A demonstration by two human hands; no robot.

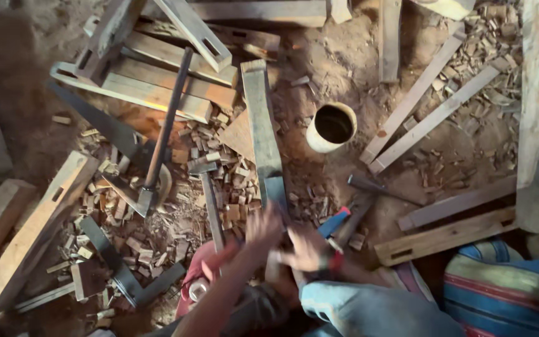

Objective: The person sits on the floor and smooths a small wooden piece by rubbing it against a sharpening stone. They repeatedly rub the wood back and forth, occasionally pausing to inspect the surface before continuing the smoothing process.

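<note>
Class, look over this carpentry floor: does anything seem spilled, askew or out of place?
Yes. Wood chips lie scattered across the dirt floor, and an open cylindrical container lies tipped among them. Mortised timbers sit at all angles. Both hands, left hand and right hand, are motion-blurred at a grey plank.

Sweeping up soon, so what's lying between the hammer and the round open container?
In the head view, wood chips and an upright wooden plank lie between the hammer and the container.
</note>
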